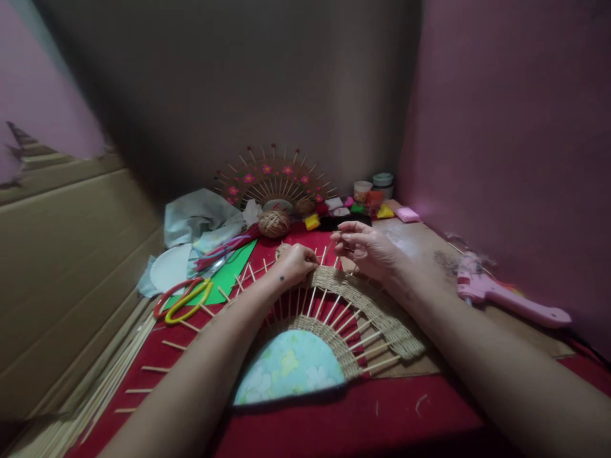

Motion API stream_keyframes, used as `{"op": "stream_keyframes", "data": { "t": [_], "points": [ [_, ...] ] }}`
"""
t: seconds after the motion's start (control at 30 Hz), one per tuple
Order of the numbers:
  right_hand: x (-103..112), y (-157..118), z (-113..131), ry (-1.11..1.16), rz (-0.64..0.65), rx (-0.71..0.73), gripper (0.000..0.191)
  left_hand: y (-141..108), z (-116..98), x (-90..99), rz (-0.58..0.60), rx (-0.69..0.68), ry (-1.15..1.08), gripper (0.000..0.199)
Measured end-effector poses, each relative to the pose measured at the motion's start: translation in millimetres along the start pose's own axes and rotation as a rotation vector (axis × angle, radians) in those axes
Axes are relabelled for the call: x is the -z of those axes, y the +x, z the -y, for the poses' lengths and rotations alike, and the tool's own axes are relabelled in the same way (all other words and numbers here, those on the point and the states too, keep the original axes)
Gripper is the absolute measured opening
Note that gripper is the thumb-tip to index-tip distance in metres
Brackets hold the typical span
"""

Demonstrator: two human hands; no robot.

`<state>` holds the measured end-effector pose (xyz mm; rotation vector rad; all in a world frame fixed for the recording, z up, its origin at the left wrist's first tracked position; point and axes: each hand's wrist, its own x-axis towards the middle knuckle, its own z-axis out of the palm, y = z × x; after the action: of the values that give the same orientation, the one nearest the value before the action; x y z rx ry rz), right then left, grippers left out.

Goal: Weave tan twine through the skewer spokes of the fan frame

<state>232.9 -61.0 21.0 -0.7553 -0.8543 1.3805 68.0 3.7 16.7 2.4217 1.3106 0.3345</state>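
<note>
A half-round fan frame of thin wooden sticks (pixel 344 323) lies on the red cloth. Its centre is a half disc of light blue floral fabric (pixel 289 369), edged by a woven twine band. Farther out, a wider woven twine band (pixel 367 296) runs across the sticks on the right. My left hand (pixel 296 264) is closed in a pinch at the upper end of this band, among the sticks. Just right of it, my right hand (pixel 365 247) is raised over the stick tips with bent, closed fingers; what they hold is too small to make out. My left forearm hides part of the frame.
Scissors (pixel 188 300) with red and yellow handles lie left, by green paper (pixel 233 273). Behind are a twine ball (pixel 273 224), a finished flowered fan (pixel 272 175) and small coloured packets (pixel 384 211). A pink glue gun (pixel 510 296) lies right; cardboard (pixel 71 254) stands left.
</note>
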Motion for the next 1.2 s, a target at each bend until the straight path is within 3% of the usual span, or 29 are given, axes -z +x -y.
{"op": "stream_keyframes", "data": {
  "t": [0.07,0.23,0.37,0.5,0.7,0.9,1.03,1.2],
  "points": [
    [1.5,0.9,-0.2,-0.013,-0.011,0.024,0.021,-1.7,-1.3,1.1,-0.014,-0.034,0.067,0.017],
    [5.1,3.8,-3.6,-0.082,0.018,-0.033,0.028,-6.3,-15.1,1.4,-0.178,-0.151,0.243,0.022],
    [5.2,5.5,-5.9,-0.050,0.018,0.000,0.031,-3.1,-30.1,-3.7,-0.073,-0.237,0.164,0.019],
    [7.9,7.7,-8.8,-0.039,0.013,0.001,0.032,4.6,-31.5,-11.2,0.012,-0.185,0.056,0.017],
    [11.2,8.9,-8.5,0.010,0.065,0.033,0.027,10.7,-28.3,-17.7,0.048,0.047,-0.172,0.017],
    [5.5,13.1,-7.0,0.071,0.063,0.019,0.024,13.5,-33.4,-24.4,0.033,0.091,-0.189,0.015],
    [6.0,34.0,-2.1,0.053,0.029,-0.074,0.026,11.8,-34.9,-27.0,-0.011,0.067,-0.172,0.023],
    [6.4,78.8,15.5,0.098,-0.047,-0.043,0.028,5.8,-40.8,-29.1,-0.071,0.019,-0.141,0.026]
  ]
}}
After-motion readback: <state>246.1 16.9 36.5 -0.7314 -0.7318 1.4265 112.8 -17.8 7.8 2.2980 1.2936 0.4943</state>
